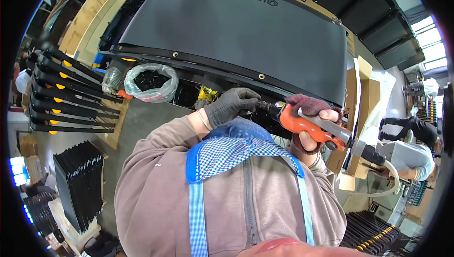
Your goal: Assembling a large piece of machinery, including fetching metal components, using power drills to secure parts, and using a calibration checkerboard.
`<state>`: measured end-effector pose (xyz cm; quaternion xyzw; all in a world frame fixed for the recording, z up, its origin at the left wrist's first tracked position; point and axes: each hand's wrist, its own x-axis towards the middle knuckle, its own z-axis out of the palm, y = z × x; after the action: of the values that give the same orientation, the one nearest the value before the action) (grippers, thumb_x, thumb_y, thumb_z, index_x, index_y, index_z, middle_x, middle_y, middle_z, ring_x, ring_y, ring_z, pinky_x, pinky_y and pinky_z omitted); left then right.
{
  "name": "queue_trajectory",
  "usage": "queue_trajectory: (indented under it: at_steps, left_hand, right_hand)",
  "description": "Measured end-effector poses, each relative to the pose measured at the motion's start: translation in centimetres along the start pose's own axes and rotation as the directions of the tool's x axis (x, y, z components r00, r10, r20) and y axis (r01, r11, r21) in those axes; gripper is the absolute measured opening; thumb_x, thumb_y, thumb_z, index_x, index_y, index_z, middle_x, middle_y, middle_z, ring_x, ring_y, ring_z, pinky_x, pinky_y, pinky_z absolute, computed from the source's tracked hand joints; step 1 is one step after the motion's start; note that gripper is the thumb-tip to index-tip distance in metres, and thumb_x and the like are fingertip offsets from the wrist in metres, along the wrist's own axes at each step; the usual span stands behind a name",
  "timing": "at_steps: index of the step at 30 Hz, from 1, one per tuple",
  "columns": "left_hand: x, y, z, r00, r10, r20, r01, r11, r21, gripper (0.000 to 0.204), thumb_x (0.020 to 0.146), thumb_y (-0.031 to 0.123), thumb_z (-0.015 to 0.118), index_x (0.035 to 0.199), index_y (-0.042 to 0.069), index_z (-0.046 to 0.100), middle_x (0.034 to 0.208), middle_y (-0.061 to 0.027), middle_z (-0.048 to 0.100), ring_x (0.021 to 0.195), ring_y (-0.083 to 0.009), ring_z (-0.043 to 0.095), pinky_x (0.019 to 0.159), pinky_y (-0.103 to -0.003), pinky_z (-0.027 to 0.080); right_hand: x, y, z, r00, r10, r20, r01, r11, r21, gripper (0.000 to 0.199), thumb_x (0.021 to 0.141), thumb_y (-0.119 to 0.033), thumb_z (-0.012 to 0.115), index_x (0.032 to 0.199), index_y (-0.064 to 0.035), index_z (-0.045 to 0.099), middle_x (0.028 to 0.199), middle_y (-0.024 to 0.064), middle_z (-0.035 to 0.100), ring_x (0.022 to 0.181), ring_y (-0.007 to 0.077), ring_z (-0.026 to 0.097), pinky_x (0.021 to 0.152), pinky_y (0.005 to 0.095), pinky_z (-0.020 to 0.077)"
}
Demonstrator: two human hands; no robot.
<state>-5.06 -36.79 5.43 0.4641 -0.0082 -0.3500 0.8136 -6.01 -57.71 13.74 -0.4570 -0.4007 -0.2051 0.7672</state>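
Note:
My right hand (316,106), in a dark red glove with bare fingertips, is wrapped round an orange air screwdriver (295,123). Its tip points left, and a pale hose (393,177) runs from its back end. Close to that tip my left hand (231,106), in a dark grey glove, has its fingers pinched together; whatever small thing they hold is hidden. Just beyond both hands lies a large black frame with a dark grey panel (227,32), fixed along its near edge with brass-coloured eyelets (261,76).
Left of the frame stand a plastic-lined tub (165,94) of small black parts and a clear bag (112,79). A yellow packet (207,93) lies by my left hand. Black bars with yellow spots (71,98) are stacked left; cardboard (368,110) stands right. Another person (411,155) works at far right.

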Motion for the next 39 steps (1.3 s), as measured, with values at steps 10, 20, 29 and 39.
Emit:
queue_trajectory:
  at_steps: [10,20,29,39]
  left_hand:
    - [3.6,0.4,0.0,0.983,0.061,-0.173,-0.125,0.913,-0.388,0.026,0.098,0.024,0.053,0.120,0.010,0.053,0.098,0.0011,0.060,0.077,-0.0032,0.053,0.062,-0.016,0.045]
    - [2.3,-0.8,-0.8,0.987,-0.026,-0.158,-0.017,0.965,-0.262,0.022,0.097,0.028,0.056,0.111,0.011,0.056,0.096,0.0019,0.060,0.080,-0.0047,0.056,0.062,-0.017,0.043]
    - [-1.4,-3.0,-4.4,0.932,-0.103,-0.347,-0.012,0.950,-0.313,0.023,0.099,0.024,0.051,0.115,0.007,0.055,0.100,-0.0042,0.060,0.090,-0.0121,0.060,0.069,-0.021,0.047]
    - [-4.4,-1.9,-4.3,0.942,-0.071,-0.329,-0.101,0.873,-0.477,0.018,0.099,0.017,0.050,0.114,0.009,0.052,0.102,-0.0051,0.060,0.086,-0.0144,0.058,0.067,-0.022,0.047]
  right_hand:
    - [-0.2,4.3,-1.3,0.998,0.009,-0.065,-0.029,0.947,-0.321,0.053,0.073,-0.010,0.070,0.120,-0.0051,0.046,0.105,0.0203,0.060,0.094,0.0325,0.062,0.085,0.0536,0.0506]
    - [7.6,6.5,1.8,0.846,0.513,-0.144,-0.531,0.792,-0.301,0.043,0.071,-0.003,0.069,0.110,-0.0019,0.053,0.101,0.0132,0.064,0.091,0.0210,0.064,0.081,0.0345,0.0523]
    - [7.7,8.2,1.8,0.838,0.539,-0.085,-0.509,0.715,-0.479,0.037,0.068,-0.002,0.068,0.103,-0.0030,0.056,0.094,0.0080,0.065,0.085,0.0154,0.063,0.079,0.0317,0.0510]
    - [6.7,8.8,1.4,0.857,0.505,-0.104,-0.483,0.714,-0.508,0.039,0.066,-0.001,0.069,0.102,-0.0042,0.055,0.096,0.0078,0.064,0.087,0.0159,0.063,0.080,0.0336,0.0511]
